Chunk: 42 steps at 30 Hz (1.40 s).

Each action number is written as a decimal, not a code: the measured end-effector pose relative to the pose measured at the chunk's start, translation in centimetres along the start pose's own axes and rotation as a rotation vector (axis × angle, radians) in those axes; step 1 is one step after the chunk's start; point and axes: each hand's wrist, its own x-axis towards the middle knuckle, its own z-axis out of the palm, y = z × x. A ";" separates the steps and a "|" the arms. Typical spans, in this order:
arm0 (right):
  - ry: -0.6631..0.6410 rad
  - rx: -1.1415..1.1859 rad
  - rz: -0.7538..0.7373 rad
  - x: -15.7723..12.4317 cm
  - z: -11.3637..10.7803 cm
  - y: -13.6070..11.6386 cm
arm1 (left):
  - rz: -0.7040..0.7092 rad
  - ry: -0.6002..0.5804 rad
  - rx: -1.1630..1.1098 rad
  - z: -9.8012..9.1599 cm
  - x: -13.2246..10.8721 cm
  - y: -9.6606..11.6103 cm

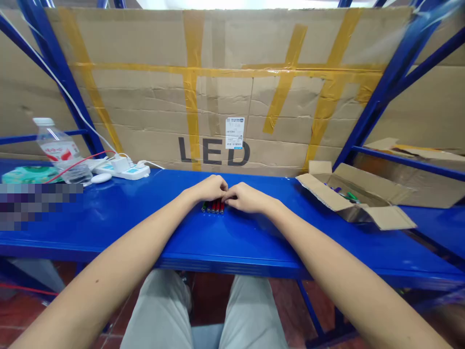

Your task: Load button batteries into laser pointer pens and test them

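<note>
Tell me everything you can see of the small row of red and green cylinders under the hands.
The row of cylinders is a handful of slim pieces, mostly red with a green one, lying side by side on the blue shelf. Only their near ends show; the left hand and right hand rest over the remainder.

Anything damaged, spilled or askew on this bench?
Nothing spilled. The brown cardboard back panel is creased and patched with yellow tape. The small open cardboard box sits askew on the blue metal shelf, flaps splayed. The row of small red and green cylinders under the left hand and right hand lies even.
</note>
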 end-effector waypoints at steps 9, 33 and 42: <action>-0.126 -0.045 0.054 -0.5 -0.4 -1.3 | 0.033 0.036 0.084 0.0 0.3 -0.4; 0.431 -0.006 0.545 -1.2 -3.3 5.3 | 0.442 0.019 0.478 2.6 0.0 2.9; 0.385 -0.075 0.501 -1.2 -3.6 5.1 | 0.416 -0.030 0.393 2.5 -0.8 3.7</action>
